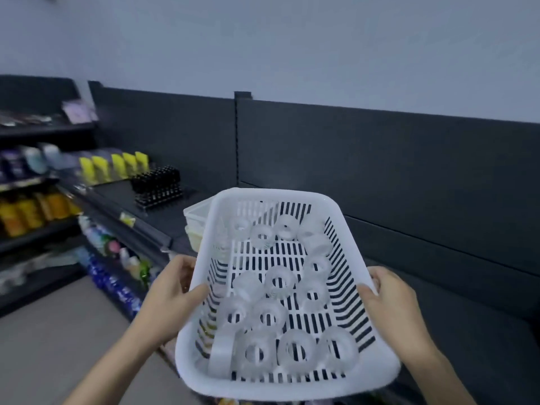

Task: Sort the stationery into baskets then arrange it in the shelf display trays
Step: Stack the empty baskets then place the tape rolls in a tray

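Note:
A white slotted plastic basket [344,204] is held in front of me, above a dark shelf. Several clear tape rolls [280,281] lie loose on its floor, some flat and one on edge near the front left. My left hand [172,290] grips the basket's left rim, thumb inside. On the right rim my right hand [391,299] grips the same way. A clear display tray [197,213] sits on the shelf just behind the basket's far left corner, partly hidden by it.
A dark shelf unit [380,159] with a tall back panel runs across the right. A black rack of small items [156,182] and yellow packs [114,165] stand at the left. Lower shelves hold bottles [117,258]. Grey floor [58,331] lies at the lower left.

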{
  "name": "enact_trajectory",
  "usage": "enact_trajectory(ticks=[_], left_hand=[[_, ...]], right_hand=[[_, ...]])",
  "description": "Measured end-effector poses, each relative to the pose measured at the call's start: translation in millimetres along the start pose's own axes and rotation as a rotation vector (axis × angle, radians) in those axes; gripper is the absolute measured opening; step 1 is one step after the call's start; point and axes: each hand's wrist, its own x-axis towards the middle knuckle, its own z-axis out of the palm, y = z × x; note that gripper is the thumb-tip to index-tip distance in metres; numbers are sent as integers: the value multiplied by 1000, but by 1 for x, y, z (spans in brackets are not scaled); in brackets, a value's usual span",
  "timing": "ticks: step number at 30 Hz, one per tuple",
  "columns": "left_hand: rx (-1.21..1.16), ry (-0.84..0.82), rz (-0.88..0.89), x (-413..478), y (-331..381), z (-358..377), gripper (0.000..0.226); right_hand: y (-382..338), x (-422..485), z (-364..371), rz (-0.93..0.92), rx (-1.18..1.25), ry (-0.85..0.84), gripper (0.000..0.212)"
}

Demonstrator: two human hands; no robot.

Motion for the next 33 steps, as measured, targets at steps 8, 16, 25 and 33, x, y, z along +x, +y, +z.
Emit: enact_trajectory(ticks=[8,16,25,33], left_hand=[[-75,209,-111,3,-75,-140,24],[-45,306,-173,31,-169,-289,22],[-46,385,-240,100,-258,-398,21],[7,436,-280,220,-331,-473,20]], right_hand=[[-131,7,110,-183,13,-119,13],[-256,4,260,-213,126,-223,11],[-363,51,393,-301,73,-316,11],[-448,143,519,-373,148,-349,15]])
